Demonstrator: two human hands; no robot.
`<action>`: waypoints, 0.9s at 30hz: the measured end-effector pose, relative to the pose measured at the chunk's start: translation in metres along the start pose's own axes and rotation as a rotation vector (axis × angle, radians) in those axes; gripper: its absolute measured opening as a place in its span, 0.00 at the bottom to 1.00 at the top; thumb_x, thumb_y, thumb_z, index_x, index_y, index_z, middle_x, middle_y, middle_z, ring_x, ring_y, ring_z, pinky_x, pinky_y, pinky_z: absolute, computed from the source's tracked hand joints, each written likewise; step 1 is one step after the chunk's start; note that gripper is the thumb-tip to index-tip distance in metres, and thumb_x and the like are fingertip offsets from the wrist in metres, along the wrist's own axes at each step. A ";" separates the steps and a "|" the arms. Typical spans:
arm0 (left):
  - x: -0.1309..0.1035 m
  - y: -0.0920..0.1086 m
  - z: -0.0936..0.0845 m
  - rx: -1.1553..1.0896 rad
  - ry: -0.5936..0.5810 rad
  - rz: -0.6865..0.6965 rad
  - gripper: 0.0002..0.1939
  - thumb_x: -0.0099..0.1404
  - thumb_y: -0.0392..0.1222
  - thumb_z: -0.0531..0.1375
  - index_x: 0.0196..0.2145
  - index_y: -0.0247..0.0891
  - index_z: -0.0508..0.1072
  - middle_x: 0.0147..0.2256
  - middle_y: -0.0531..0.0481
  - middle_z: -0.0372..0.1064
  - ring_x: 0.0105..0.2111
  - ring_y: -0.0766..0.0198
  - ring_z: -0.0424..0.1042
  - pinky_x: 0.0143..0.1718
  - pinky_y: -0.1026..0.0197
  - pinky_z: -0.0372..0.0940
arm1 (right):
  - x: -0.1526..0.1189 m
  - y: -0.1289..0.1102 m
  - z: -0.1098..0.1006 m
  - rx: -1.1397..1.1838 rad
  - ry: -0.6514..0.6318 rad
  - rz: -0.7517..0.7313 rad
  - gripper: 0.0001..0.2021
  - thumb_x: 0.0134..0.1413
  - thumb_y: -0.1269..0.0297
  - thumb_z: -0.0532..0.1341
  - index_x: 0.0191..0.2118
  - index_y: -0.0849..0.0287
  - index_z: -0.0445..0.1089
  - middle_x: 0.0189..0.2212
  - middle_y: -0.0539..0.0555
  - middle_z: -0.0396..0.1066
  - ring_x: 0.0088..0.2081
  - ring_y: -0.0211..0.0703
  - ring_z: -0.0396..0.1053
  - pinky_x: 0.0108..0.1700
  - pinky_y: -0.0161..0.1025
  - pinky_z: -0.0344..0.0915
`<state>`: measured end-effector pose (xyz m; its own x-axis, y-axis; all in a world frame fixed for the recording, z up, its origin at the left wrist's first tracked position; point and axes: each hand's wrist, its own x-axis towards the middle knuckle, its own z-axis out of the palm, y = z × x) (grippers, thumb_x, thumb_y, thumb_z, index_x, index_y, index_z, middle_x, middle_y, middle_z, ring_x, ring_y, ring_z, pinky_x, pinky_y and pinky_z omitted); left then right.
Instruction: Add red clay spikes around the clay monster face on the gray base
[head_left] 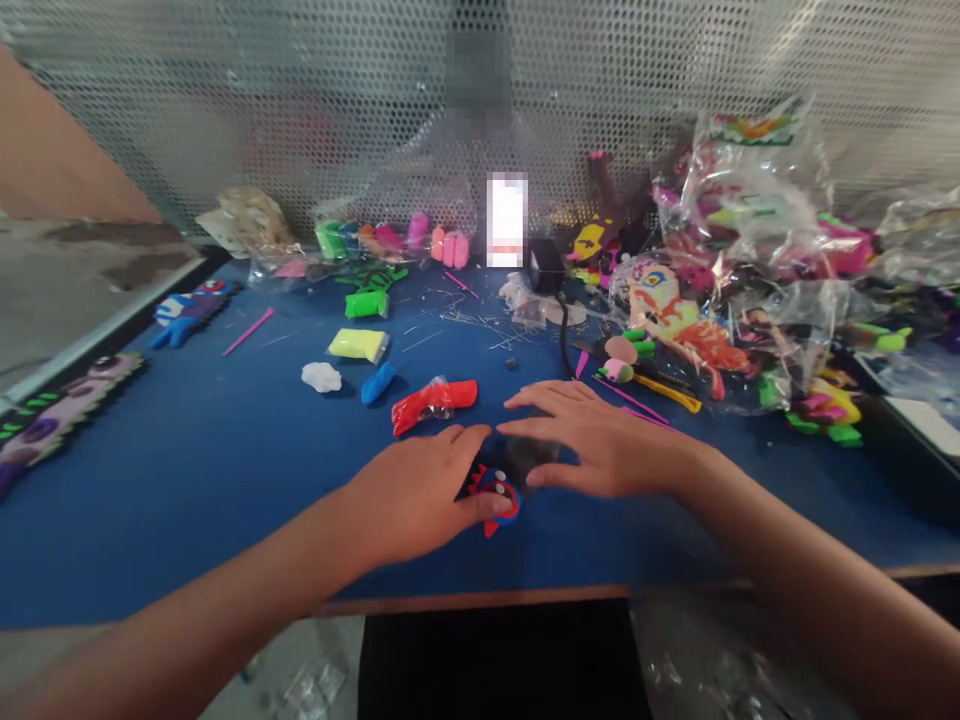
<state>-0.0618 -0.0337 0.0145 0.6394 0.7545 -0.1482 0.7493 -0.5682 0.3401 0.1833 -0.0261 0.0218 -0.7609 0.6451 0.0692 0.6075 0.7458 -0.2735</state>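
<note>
My left hand (420,490) is closed around a small blue and red clay figure (510,503), its thumb lying across the figure. Red spikes and white dots show on the figure, and part of it is hidden by the fingers. Just to the right, my right hand (585,440) hovers with fingers apart and nothing in them. A dark patch below its fingers is too blurred to make out. Beyond my left hand lies a red clay packet (435,402). Farther left are a blue clay lump (377,383), a white clay lump (322,377) and a yellow clay packet (358,345).
Clear plastic bags (757,190) and clay pieces crowd the right side. A black box-shaped device (547,265) with a cable stands near a lit screen (507,220). Pink sticks (249,331) and a spiky-edged clay piece (75,405) lie left. A perforated metal panel (300,90) backs the table.
</note>
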 end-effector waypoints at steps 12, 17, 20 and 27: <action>-0.070 0.040 0.055 -0.384 0.486 -0.415 0.27 0.67 0.51 0.54 0.61 0.51 0.52 0.57 0.47 0.61 0.52 0.54 0.66 0.51 0.48 0.65 | 0.014 0.021 0.013 0.050 -0.101 -0.258 0.27 0.55 0.45 0.59 0.56 0.55 0.66 0.58 0.60 0.62 0.59 0.55 0.56 0.59 0.53 0.49; -0.074 0.039 0.060 -0.547 0.558 -0.481 0.23 0.66 0.50 0.56 0.58 0.52 0.58 0.53 0.51 0.65 0.50 0.59 0.67 0.52 0.53 0.65 | 0.013 0.019 0.013 0.097 -0.072 -0.258 0.24 0.54 0.48 0.62 0.52 0.57 0.68 0.55 0.59 0.65 0.57 0.53 0.59 0.59 0.51 0.49; -0.069 0.040 0.057 -0.562 0.564 -0.489 0.22 0.66 0.50 0.56 0.57 0.51 0.60 0.51 0.52 0.68 0.49 0.59 0.68 0.50 0.54 0.65 | 0.012 0.018 0.014 0.137 -0.059 -0.260 0.23 0.53 0.49 0.63 0.51 0.57 0.68 0.52 0.58 0.67 0.56 0.52 0.61 0.58 0.50 0.51; -0.069 0.037 0.056 -0.655 0.582 -0.485 0.20 0.66 0.49 0.56 0.55 0.52 0.62 0.47 0.53 0.70 0.45 0.62 0.69 0.48 0.57 0.67 | 0.008 0.019 0.016 0.222 -0.025 -0.248 0.27 0.53 0.52 0.64 0.57 0.55 0.62 0.51 0.56 0.69 0.54 0.49 0.63 0.57 0.48 0.53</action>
<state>-0.0679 -0.1253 -0.0148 -0.0251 0.9996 0.0118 0.5521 0.0040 0.8338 0.1852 -0.0092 0.0015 -0.8864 0.4421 0.1372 0.3406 0.8237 -0.4534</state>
